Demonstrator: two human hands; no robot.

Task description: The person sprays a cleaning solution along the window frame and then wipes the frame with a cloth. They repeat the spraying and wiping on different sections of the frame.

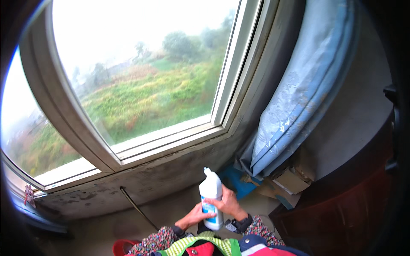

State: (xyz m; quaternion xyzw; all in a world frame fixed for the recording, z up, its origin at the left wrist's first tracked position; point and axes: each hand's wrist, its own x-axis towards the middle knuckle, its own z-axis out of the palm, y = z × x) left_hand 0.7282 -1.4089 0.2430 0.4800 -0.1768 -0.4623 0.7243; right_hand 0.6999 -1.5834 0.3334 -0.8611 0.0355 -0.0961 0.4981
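A white plastic bottle (210, 188) with a blue label and a narrow nozzle stands nearly upright in front of my chest. My left hand (196, 217) holds its lower left side, the thumb lying across the label. Higher up, my right hand (228, 203) wraps its right side, fingers partly hidden behind the bottle. Beyond both hands is the stained wall (153, 185) beneath a white-framed window (173, 140).
A blue curtain (288, 105) hangs at the right, above cardboard boxes (291, 180) and a blue sheet (235, 179). Dark red furniture (339, 208) fills the lower right. A thin pole (137, 208) leans near the wall; a red container (123, 246) is at lower left.
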